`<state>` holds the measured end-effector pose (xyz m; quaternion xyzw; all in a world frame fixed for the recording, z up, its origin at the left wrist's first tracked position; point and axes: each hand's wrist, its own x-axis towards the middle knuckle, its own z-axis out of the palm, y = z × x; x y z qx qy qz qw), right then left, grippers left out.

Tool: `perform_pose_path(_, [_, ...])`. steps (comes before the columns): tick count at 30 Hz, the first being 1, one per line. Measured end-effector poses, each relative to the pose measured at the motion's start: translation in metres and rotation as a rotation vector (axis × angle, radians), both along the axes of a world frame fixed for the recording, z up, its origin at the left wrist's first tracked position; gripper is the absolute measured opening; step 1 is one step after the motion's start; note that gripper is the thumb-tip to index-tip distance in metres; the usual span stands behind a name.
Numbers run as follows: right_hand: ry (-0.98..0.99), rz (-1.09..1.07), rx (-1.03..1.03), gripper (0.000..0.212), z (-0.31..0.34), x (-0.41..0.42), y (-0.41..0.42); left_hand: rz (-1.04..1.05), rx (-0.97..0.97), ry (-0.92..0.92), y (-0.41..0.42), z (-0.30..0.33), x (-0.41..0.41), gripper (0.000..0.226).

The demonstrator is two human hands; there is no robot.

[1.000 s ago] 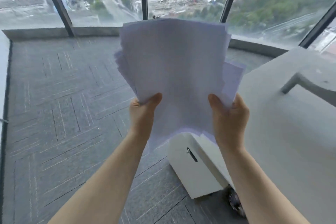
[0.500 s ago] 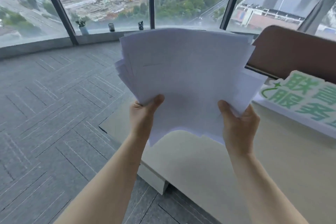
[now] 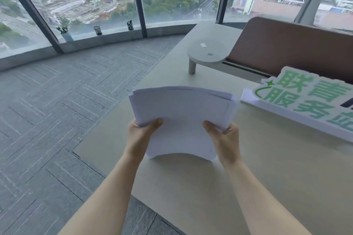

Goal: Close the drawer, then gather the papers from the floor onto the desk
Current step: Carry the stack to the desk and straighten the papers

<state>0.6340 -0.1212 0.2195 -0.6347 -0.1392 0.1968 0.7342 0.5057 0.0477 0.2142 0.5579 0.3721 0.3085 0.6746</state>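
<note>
A stack of white papers (image 3: pixel 183 118) is held by both hands over the beige desk (image 3: pixel 267 177). My left hand (image 3: pixel 141 135) grips its left lower edge, thumb on top. My right hand (image 3: pixel 223 139) grips the right lower edge the same way. The stack bows upward in the middle, and its near edge touches or hovers just above the desktop. The drawer unit is out of view.
A white sign with green characters (image 3: pixel 305 99) lies on the desk to the right. A small raised shelf (image 3: pixel 208 51) and a brown partition (image 3: pixel 290 47) stand at the back. Grey carpet (image 3: pixel 57 110) lies left of the desk; small pots (image 3: pixel 97 30) line the window sill.
The view has swung from the floor and drawer unit to the desk. The papers, held upright and fanned before, have been lowered and squared into a flatter stack over the desktop.
</note>
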Motion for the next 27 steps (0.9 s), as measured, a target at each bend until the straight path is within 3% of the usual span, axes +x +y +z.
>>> perform_pose_path(4, [-0.044,-0.051,0.062,0.007,0.001,0.008,-0.001,-0.001,0.028,-0.050,-0.002,0.002,0.012,0.023])
perform_pose_path(11, [0.075,0.026,-0.044,0.010,-0.025,0.011,-0.006,-0.106,0.025,0.074,0.000,-0.027,0.009,0.049])
perform_pose_path(16, [0.054,-0.047,-0.016,0.013,-0.021,0.009,-0.003,-0.118,-0.051,0.039,0.003,-0.030,0.021,0.017])
perform_pose_path(20, [0.157,0.026,-0.053,0.022,-0.030,0.004,-0.001,-0.177,-0.077,0.110,0.004,-0.042,0.021,0.028])
perform_pose_path(24, [0.137,-0.015,-0.069,0.023,-0.034,0.002,0.000,-0.165,-0.048,0.130,0.003,-0.045,0.024,0.011])
perform_pose_path(27, [0.060,-0.078,0.019,0.034,-0.023,0.008,-0.003,-0.157,0.017,0.162,0.008,-0.041,0.025,0.011])
